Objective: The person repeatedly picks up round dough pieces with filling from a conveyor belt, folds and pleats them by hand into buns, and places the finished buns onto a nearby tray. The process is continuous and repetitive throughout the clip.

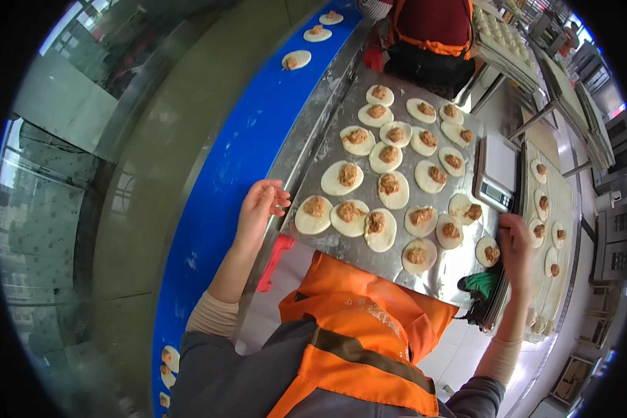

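My left hand [260, 206] hovers over the metal rim between the blue conveyor belt [233, 143] and the steel table [313, 245]. Its fingers are loosely bent and apart, with nothing in them. On the table lie several flat white dough rounds, each topped with a lump of orange-brown filling; one dough round [313, 214] is closest to my left hand. My right hand [516, 244] is at the table's right edge, beside another filled dough round [487, 251]. Its fingers bend down and are partly hidden, so their grip cannot be made out.
A digital scale [498, 171] stands at the table's right side. Beyond it, a cloth-covered tray [557, 202] bears several filled rounds. More dough rounds [297, 60] lie on the belt. A co-worker in an orange apron [432, 46] is at the far end, near racks [505, 56] of dough pieces.
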`<state>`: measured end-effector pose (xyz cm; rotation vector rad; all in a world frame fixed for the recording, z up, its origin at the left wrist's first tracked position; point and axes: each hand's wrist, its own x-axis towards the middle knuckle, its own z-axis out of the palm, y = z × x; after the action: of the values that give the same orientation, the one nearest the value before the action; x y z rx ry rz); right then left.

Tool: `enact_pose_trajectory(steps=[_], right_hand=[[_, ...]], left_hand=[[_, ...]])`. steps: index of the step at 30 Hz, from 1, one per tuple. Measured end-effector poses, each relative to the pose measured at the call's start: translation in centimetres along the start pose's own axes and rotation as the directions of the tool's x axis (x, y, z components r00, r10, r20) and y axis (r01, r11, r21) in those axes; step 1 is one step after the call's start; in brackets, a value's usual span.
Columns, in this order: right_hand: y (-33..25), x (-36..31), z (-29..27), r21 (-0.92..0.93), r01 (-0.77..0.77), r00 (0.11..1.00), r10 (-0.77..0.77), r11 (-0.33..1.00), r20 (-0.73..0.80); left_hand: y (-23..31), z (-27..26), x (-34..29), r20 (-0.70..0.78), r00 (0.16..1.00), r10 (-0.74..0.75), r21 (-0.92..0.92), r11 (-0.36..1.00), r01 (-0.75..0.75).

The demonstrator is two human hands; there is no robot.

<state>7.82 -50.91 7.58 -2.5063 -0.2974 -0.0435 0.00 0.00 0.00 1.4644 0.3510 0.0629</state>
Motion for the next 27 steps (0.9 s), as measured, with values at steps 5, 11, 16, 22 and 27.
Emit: enact_pose_trajectory(steps=[5,11,16,22,27], right_hand=[[-5.0,2.0,4.2,-0.018,0.250,0.960,-0.245,0.968,0.137],[-8.5,6.8,7.2,0.148,0.136,0.911,-0.183,0.980,0.370],[-12.3,15.6,11.1,0.125,0.318,0.845,-0.341,0.940,0.412],[-16.9,27.3,18.5,0.272,0.238,0.760,-0.353,0.932,0.546],[-19.5,38.8,28.7,0.335,0.240,0.807,-0.379,0.911,0.453]], left_hand=[[2.1,-3.1,9.8,-0.001,0.993,0.121,0.100,0.988,-0.120],[1.5,-7.7,25.0,-0.106,0.902,0.419,0.746,0.633,-0.207],[1.7,-7.1,28.0,-0.030,0.857,0.514,0.920,0.350,-0.178],[2.0,-9.2,27.0,0.097,0.855,0.510,0.832,0.430,-0.350],[2.5,-11.5,27.0,0.054,0.899,0.435,0.682,0.641,-0.351]])
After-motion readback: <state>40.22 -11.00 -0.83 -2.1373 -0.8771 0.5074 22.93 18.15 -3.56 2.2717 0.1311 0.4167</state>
